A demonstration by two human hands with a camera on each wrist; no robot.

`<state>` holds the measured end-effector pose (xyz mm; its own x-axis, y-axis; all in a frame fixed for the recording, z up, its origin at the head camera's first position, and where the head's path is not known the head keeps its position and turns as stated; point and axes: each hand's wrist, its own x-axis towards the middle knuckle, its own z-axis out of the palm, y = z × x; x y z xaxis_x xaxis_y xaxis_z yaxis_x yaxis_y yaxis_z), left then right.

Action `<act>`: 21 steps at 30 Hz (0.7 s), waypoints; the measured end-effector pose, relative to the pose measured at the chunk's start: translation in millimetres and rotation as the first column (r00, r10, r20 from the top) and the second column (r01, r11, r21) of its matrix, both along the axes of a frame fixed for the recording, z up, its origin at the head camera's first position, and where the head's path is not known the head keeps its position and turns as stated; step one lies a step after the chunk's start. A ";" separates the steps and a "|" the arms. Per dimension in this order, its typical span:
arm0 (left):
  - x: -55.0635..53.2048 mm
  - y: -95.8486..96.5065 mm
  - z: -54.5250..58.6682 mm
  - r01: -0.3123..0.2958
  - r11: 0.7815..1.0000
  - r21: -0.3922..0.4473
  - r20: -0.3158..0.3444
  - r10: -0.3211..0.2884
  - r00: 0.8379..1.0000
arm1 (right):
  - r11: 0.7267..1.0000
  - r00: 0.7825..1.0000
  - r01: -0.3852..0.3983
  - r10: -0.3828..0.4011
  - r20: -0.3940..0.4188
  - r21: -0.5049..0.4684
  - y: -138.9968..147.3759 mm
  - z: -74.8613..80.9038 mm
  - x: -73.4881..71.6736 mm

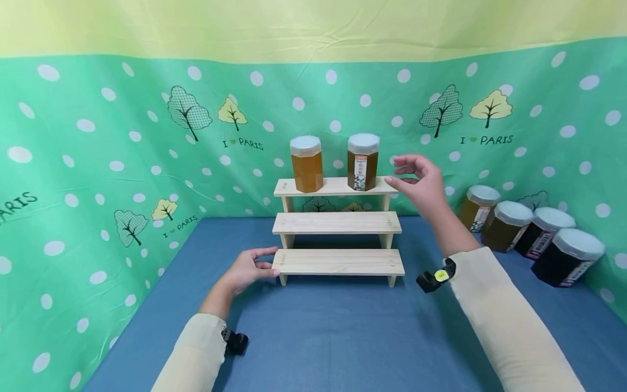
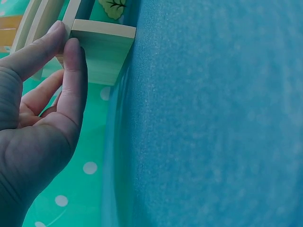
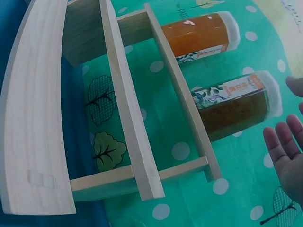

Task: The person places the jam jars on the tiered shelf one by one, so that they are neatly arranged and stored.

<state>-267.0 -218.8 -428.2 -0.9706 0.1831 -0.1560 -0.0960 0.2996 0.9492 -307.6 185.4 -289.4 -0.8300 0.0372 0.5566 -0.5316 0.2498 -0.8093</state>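
A three-tier wooden display stand stands on the blue table. My left hand holds the left end of its lowest step; in the left wrist view the thumb and a finger meet at the board's end. On the top step sit two lidded honey jars, an amber jar at left and a darker labelled jar at right. Just right of the darker jar, my right hand is raised with its fingers spread from the thumb and nothing between them. The right wrist view shows a gap between these fingers and the jar.
Several more jars stand in a row at the right of the table, among them a brown jar and a nearly black jar. A green dotted cloth hangs behind and at both sides of the blue tabletop.
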 end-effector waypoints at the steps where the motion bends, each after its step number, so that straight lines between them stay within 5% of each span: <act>1: 0.2 0.0 0.3 0.003 1.000 0.002 -0.001 -0.003 1.000 | 1.000 1.000 -0.003 0.003 -0.004 0.001 1.3 -0.9 2.7; 21: 0.2 0.0 0.3 -0.001 1.000 0.003 0.011 0.001 1.000 | 1.000 0.994 0.001 -0.002 -0.107 -0.014 26.4 -22.6 44.6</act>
